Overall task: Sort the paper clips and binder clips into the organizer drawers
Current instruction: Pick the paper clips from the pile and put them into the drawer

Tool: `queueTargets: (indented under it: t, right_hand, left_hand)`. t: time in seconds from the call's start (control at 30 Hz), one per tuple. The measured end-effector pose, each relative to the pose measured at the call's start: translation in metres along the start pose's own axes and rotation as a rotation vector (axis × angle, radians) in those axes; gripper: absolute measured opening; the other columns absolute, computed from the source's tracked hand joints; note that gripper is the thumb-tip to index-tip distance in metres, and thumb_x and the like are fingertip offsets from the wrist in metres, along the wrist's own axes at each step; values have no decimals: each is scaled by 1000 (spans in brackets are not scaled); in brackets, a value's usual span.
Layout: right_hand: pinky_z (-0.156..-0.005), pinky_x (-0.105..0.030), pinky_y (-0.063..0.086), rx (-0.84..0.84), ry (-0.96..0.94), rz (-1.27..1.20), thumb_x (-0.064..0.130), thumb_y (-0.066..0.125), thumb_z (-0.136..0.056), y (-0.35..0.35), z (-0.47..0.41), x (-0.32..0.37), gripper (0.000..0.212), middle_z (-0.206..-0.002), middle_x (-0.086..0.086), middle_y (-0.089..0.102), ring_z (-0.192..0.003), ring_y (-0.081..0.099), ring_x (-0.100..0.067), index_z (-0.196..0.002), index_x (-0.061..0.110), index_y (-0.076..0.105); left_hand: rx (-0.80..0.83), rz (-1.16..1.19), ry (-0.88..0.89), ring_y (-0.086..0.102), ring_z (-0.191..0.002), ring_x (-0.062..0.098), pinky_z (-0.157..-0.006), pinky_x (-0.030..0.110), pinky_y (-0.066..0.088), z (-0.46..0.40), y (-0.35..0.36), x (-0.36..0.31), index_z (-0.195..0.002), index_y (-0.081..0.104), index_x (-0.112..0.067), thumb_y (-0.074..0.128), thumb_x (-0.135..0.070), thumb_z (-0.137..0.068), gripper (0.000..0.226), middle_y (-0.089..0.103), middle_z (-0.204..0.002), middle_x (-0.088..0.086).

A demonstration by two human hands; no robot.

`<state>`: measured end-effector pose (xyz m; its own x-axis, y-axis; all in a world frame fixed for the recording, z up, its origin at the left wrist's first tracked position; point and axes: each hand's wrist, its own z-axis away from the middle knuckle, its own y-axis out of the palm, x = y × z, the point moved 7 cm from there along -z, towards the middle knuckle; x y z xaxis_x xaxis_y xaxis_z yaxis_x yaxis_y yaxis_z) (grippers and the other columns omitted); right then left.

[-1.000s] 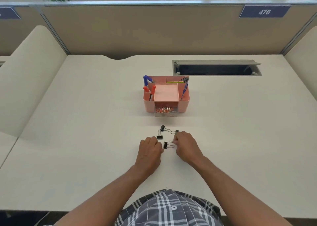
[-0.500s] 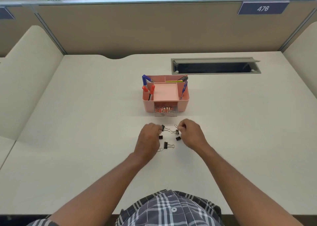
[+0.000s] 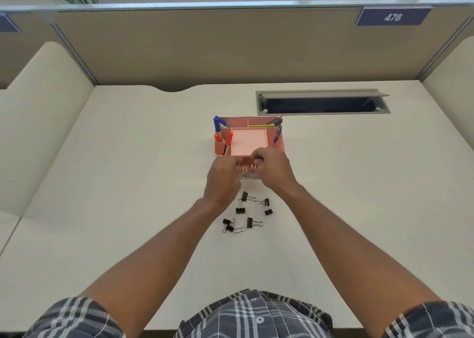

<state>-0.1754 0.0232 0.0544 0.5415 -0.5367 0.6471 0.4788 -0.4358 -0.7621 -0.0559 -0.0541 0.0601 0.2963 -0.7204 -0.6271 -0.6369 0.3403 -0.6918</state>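
Observation:
A pink desk organizer (image 3: 279,142) stands mid-desk with its clear front drawer (image 3: 248,176) pulled out. Rose-gold paper clips (image 3: 246,168) lie in the drawer. My left hand (image 3: 222,179) and my right hand (image 3: 276,169) hover over the drawer from either side, fingertips pinched close together above the clips. Whether either hand holds a clip is hidden by the fingers. Nearer to me, several black binder clips (image 3: 241,208) lie scattered on the desk between my forearms, and a silver paper clip (image 3: 240,230) lies among them.
Blue and red pens (image 3: 217,124) stand in the organizer's side compartments. An open grey cable slot (image 3: 323,104) sits in the desk behind and to the right. Beige partition walls (image 3: 230,50) close off the back and both sides.
Both hands have left the scattered binder clips and moved forward to the open drawer. The binder clips now lie uncovered on the desk.

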Motion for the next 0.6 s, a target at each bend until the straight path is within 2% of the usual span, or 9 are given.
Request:
queueTargets:
  t: [0.13,0.3,0.37,0.47,0.53,0.6]
  right_hand:
    - [-85,-39,55,-22,41,-172,5,57,-91,-2,0,-6,21,-101,-4,69,-96,61,-21,-102,13,73]
    - [-85,-31,58,-78,170,-441,7,64,-90,-6,-1,-14,17,-101,-3,70,-97,65,-17,-103,14,73]
    - [-81,-30,59,-65,255,-584,5,66,-89,-2,2,-22,16,-96,-4,69,-93,65,-18,-100,14,73]
    - [-74,-28,57,3,344,-834,-1,66,-88,8,13,-27,14,-86,-6,67,-78,63,-19,-96,9,73]
    - [-75,-30,58,40,351,-934,-4,65,-88,11,21,-25,14,-83,-9,66,-73,62,-20,-94,7,72]
    - [-79,-34,59,69,349,-965,-4,65,-88,13,27,-23,12,-82,-11,68,-73,63,-20,-94,4,71]
  left_hand:
    - [-13,4,-58,55,-84,23,-73,32,47,27,7,22,-99,64,-9,51,2,-91,19,65,-91,5]
    - [-19,40,-104,57,-89,18,-79,28,47,52,9,28,-103,66,-11,55,-4,-93,17,67,-96,2]
    - [-25,105,-136,57,-84,15,-76,29,48,52,7,27,-100,65,-12,58,-9,-93,11,66,-93,-1]
    - [-13,254,-216,57,-74,9,-67,20,47,45,4,18,-100,65,-15,63,-22,-93,10,65,-86,-7]
    - [30,364,-323,60,-73,8,-64,16,48,40,7,16,-103,67,-18,64,-30,-93,16,68,-84,-7]
    - [71,467,-422,66,-71,10,-65,21,53,38,11,15,-100,70,-19,64,-30,-92,15,71,-79,-2]
